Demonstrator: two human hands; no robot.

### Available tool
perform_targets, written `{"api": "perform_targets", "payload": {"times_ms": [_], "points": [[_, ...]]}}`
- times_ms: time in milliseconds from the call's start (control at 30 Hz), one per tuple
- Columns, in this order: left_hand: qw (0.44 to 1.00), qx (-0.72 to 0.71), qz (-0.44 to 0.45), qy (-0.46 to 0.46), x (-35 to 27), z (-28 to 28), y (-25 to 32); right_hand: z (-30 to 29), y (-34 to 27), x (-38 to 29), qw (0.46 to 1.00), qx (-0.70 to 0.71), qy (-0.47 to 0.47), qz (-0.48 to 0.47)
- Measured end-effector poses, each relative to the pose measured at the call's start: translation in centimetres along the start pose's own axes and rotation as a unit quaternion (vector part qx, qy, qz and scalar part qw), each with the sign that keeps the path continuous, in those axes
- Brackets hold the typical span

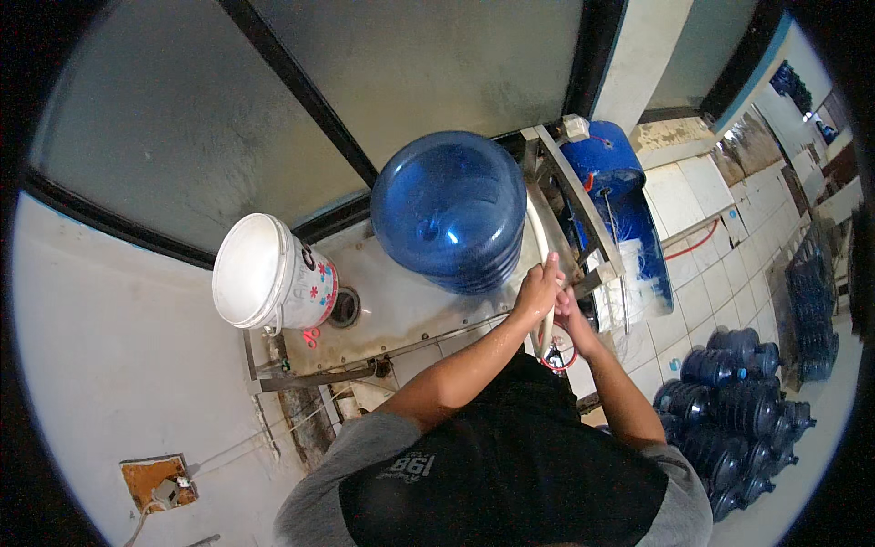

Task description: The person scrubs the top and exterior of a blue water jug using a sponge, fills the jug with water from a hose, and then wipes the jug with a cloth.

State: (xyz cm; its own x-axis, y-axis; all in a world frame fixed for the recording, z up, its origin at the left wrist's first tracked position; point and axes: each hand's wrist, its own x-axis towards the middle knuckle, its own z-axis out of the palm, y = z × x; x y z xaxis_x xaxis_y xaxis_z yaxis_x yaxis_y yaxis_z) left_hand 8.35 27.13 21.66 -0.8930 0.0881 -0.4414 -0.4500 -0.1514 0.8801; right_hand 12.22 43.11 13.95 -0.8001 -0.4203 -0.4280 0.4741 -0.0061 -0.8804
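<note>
A large blue plastic water bottle stands bottom up on a stained metal worktop. Just right of it, a whitish hose runs down to my hands. My left hand is wrapped around this hose, thumb pointing up along it. Close beside it, my right hand has its fingers near the hose and my left fingers; whether it grips anything is not clear. A red ring-shaped thing shows below my hands. The bottle's neck is hidden.
A white plastic bucket stands at the worktop's left end, beside a round drain opening and red-handled scissors. A metal frame and a cut blue drum stand right. Several blue bottles lie stacked on the tiled floor.
</note>
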Motion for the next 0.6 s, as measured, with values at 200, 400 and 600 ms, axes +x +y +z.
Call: {"api": "perform_targets", "payload": {"times_ms": [200, 400, 600], "points": [[0.984, -0.137, -0.105, 0.033, 4.7, 1.9, 4.6, -2.6, 3.0, -2.2, 0.966, -0.246, -0.055, -0.05], [0.981, 0.16, 0.102, 0.031, 1.8, 3.5, 8.5, -1.6, -1.2, 4.7, 0.896, -0.381, 0.088, -0.21], [0.864, 0.282, 0.404, -0.106, -3.4, 0.1, 18.8, -1.9, -8.4, 15.8, 0.92, -0.368, 0.002, -0.134]]}}
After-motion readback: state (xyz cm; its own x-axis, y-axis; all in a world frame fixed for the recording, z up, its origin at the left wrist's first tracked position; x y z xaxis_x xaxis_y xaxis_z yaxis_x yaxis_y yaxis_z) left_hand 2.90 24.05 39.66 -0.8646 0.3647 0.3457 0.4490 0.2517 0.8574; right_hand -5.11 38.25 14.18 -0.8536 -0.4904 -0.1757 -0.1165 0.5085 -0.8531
